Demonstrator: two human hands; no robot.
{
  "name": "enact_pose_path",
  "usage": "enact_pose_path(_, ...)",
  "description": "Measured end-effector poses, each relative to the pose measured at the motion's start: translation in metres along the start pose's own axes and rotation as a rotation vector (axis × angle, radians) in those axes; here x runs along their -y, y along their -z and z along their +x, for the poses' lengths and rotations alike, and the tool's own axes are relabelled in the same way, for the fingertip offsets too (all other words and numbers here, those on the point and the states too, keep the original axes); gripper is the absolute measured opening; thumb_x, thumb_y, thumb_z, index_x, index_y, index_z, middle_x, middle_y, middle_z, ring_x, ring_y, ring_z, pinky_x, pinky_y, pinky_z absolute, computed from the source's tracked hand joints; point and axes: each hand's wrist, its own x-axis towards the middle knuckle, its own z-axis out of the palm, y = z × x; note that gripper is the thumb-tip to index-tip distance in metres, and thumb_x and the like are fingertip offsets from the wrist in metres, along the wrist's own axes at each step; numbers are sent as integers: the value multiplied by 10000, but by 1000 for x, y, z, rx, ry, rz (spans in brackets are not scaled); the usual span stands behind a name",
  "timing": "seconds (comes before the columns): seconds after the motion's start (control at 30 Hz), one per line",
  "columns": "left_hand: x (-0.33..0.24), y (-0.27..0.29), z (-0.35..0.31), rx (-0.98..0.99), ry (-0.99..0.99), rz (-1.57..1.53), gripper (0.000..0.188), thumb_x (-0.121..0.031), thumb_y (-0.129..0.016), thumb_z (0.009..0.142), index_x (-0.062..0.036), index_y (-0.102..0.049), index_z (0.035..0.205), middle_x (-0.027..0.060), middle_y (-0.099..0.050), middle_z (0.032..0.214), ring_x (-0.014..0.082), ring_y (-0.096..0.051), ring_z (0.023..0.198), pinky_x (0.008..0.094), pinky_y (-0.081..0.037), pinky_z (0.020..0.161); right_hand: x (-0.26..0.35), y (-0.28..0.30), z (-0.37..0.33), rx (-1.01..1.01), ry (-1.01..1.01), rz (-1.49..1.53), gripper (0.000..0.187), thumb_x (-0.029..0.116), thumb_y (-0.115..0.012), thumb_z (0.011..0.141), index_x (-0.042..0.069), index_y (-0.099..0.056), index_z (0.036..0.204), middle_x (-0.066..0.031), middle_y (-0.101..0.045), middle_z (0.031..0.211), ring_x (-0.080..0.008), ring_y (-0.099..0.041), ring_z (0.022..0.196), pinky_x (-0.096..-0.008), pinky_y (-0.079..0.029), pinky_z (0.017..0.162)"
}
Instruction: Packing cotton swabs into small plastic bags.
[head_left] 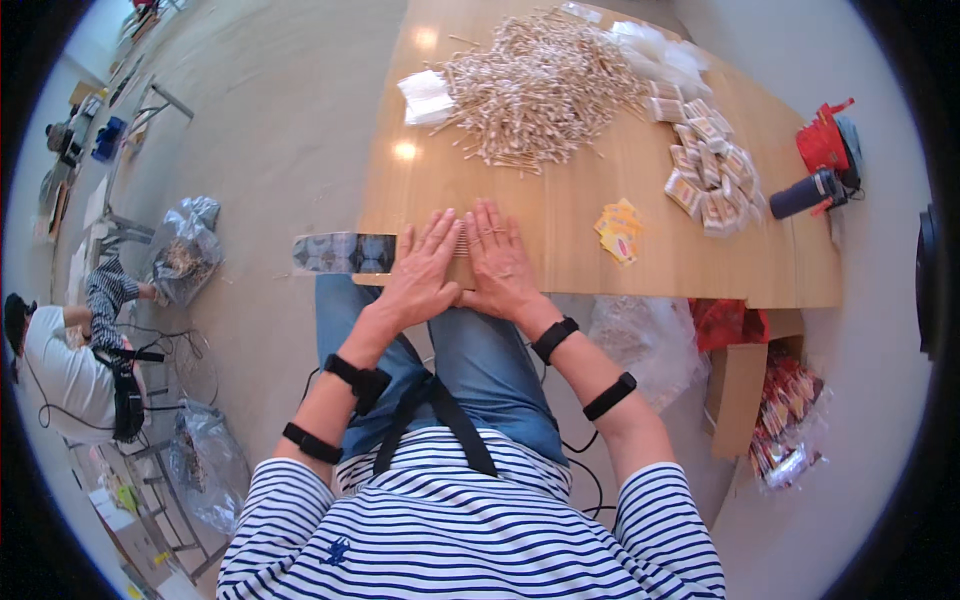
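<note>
My left hand [424, 264] and my right hand [494, 256] lie side by side on the near edge of the table, fingers stretched out and thumbs almost touching. In the narrow gap between them shows a small row of cotton swabs [461, 241], lined up crosswise; the hands cover its ends. To the left of my left hand, a dark, shiny, patterned strip [345, 253] sticks out past the table's left edge. Farther back is a big loose heap of cotton swabs [545, 90]. Several yellow-orange printed cards [620, 231] lie to the right of my right hand.
Packed bundles of swabs [712, 170] are piled at the table's right, near a dark bottle [803, 193] and a red bag [823, 138]. A cardboard box [738, 395] with red packets stands below. At far left, another person [75, 365] sits by clear bags.
</note>
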Motion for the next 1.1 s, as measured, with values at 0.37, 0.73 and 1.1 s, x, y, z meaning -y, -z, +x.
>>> enact_pose_path(0.37,-10,20,-5,72,-25,90,1128,-295,-737,614,-7,-226,1578,182,-154,1667,310,-111,1557,570,-80,1236,-36,40,-22,-340,-168,147,888,394,-831,695,5,-469,1406,-237,-488,1401,-419,-429,1323,-531,-331,1104)
enact_pose_path(0.73,-22,22,-24,-9,-27,-4,1181,-288,-815,592,-39,-226,1585,158,-177,1667,313,-118,1555,575,-71,1233,-139,55,-83,-459,-1011,82,515,294,-850,686,-4,-644,1052,-199,-632,1060,-389,-635,984,-474,-527,830)
enact_pose_path(1.1,-15,27,-34,-66,28,-56,1151,-312,-860,640,-87,-251,1591,137,-216,1659,322,-144,1549,580,-72,1225,-177,46,-102,-670,-929,295,304,169,-813,758,-24,-686,956,-200,-715,888,-343,-699,841,-426,-537,765)
